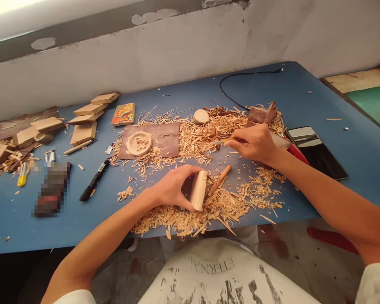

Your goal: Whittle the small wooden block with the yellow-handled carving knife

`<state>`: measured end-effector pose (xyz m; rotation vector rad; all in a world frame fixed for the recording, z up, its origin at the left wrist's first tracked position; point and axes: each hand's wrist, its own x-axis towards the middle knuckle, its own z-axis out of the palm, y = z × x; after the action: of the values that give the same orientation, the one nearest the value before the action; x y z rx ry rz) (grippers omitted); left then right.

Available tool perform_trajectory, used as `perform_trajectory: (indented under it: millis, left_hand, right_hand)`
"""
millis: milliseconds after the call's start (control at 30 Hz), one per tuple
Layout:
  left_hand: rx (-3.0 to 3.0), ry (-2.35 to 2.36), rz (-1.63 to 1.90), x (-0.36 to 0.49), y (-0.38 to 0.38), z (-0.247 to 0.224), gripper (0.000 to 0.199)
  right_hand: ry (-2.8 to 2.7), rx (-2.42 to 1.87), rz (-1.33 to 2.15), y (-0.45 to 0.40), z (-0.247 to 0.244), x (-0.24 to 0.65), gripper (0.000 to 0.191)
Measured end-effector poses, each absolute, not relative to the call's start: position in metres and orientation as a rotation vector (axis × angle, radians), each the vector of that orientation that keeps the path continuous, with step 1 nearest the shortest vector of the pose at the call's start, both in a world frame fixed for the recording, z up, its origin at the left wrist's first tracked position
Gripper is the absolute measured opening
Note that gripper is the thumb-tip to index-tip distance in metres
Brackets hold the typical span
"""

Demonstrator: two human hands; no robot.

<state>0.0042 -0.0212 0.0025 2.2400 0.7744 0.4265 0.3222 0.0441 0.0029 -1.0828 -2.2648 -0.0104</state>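
Observation:
My left hand [177, 185] grips a pale wooden block [199, 191] between thumb and fingers, near the table's front edge. Just right of the block a brown wooden stick [219, 180] lies on the shavings. My right hand [253, 142] is closed on a small knife [224, 141] with a yellowish handle, its tip pointing left over the shavings [193, 141]. Behind the hands lies a round wood slice [201, 116]. A carved round wooden piece [139, 144] rests on a brown leather sheet [167, 141] to the left.
Blue table [114, 219] carries a black marker [95, 180], a yellow cutter [22, 175], wooden blocks [84, 133] at the left and a colourful square block [123, 114]. At the right lie a dark tablet [316, 152] and a black cable [229, 77]. A wall stands behind.

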Motion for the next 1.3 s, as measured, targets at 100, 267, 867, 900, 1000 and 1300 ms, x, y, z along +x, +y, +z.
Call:
perform_trajectory:
  millis: [100, 267, 867, 900, 1000, 1300]
  left_hand:
    - [2.24, 0.78, 0.432, 0.004, -0.021, 0.002, 0.093]
    - [2.235, 0.796, 0.451, 0.004, -0.022, 0.001, 0.095]
    - [2.232, 0.799, 0.464, 0.005, -0.022, 0.003, 0.093]
    - [2.232, 0.802, 0.461, 0.005, -0.022, 0.003, 0.093]
    - [2.236, 0.81, 0.45, 0.005, -0.022, 0.003, 0.093]
    - [2.282, 0.781, 0.455, 0.005, -0.019, 0.002, 0.093]
  right_hand:
    - [-2.379, -0.82, 0.119, 0.03, 0.002, 0.304, 0.047]
    - [-2.424, -0.63, 0.256, 0.017, -0.009, 0.286, 0.049]
    - [-2.437, -0.594, 0.247, 0.022, -0.003, 0.288, 0.048]
    - [-2.437, -0.59, 0.214, 0.023, -0.003, 0.288, 0.048]
    - [-2.449, -0.581, 0.112, 0.024, -0.001, 0.29, 0.048]
    - [-2.436, -0.582, -0.196, 0.022, -0.001, 0.289, 0.049]
